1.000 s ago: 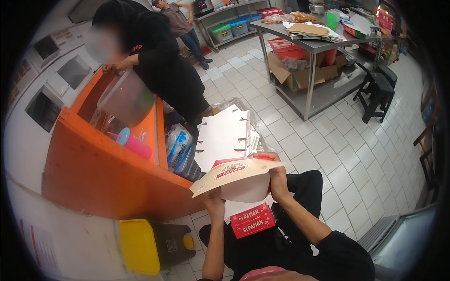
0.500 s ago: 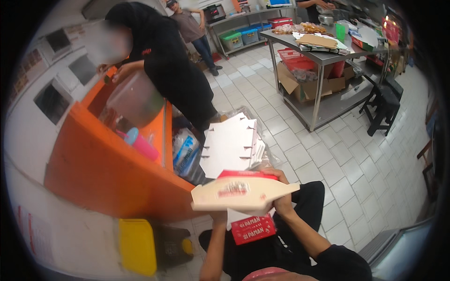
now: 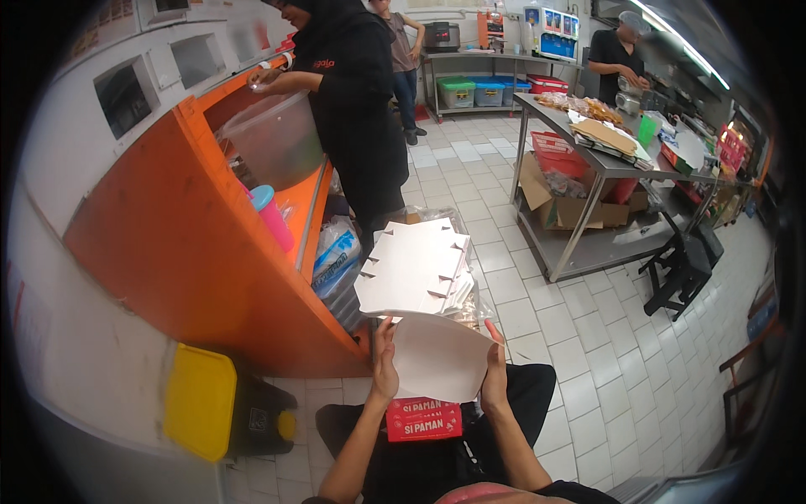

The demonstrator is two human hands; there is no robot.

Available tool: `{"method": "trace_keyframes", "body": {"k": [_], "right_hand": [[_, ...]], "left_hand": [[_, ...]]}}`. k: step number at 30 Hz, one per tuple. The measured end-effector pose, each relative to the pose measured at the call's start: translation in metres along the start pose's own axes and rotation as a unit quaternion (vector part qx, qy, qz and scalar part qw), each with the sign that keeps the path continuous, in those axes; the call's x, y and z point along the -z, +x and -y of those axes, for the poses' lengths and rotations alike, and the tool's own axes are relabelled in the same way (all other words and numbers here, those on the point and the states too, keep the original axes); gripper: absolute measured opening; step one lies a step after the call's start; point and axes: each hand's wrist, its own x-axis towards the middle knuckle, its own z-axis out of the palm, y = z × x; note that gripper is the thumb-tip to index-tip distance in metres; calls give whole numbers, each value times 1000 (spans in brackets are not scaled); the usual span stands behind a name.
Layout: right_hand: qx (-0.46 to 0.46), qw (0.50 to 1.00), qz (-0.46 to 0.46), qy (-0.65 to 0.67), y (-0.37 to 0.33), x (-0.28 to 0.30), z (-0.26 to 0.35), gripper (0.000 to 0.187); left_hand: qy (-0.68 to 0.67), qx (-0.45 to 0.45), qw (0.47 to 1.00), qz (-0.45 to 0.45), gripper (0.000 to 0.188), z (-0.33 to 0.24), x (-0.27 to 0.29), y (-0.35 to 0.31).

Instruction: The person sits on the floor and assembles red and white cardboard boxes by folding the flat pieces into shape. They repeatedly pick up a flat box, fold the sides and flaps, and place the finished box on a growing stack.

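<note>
A white cardboard box blank (image 3: 441, 357) is held over my lap, its pale plain side up and slightly bowed. My left hand (image 3: 384, 365) grips its left edge, fingers upright along the side. Its right edge is pressed by my right hand (image 3: 494, 378). Just below it, over my lap, shows a red printed cardboard panel (image 3: 424, 422); I cannot tell whether it is joined to the blank. Directly beyond my hands lies a stack of flat white box blanks (image 3: 411, 262) with slotted edges.
To the left stands an orange counter (image 3: 218, 260) with a clear tub (image 3: 273, 139) and a pink tumbler (image 3: 270, 220). A yellow-lidded bin (image 3: 201, 399) is nearby. A person in black (image 3: 357, 109) works at the counter. A steel table (image 3: 588, 160) and black stool (image 3: 676, 269) stand right.
The cardboard has turned from edge-on with a printed face showing to its plain side up. My hands now hold its two sides. The view has swung, and the person at the counter stands straighter.
</note>
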Motion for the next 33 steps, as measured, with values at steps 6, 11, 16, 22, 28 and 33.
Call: {"method": "trace_keyframes", "body": {"k": [6,11,16,22,28,33], "right_hand": [[-82,995,24,-51,10,19,-26,66],[-35,997,-3,-71,-4,-4,-9,81],[57,992,10,-112,-6,5,-43,79],[-22,993,-86,-76,-3,8,-61,64],[-99,982,-138,83,2,-1,-55,52],[-84,992,-90,-14,2,1,-75,48]], "left_hand": [[86,-4,994,74,49,33,23,-10],[105,71,992,14,47,21,14,-23],[73,92,993,-33,50,30,14,-26],[48,152,987,18,49,35,19,-30],[75,60,993,75,45,24,24,-35],[117,111,987,9,52,36,14,-41]]}}
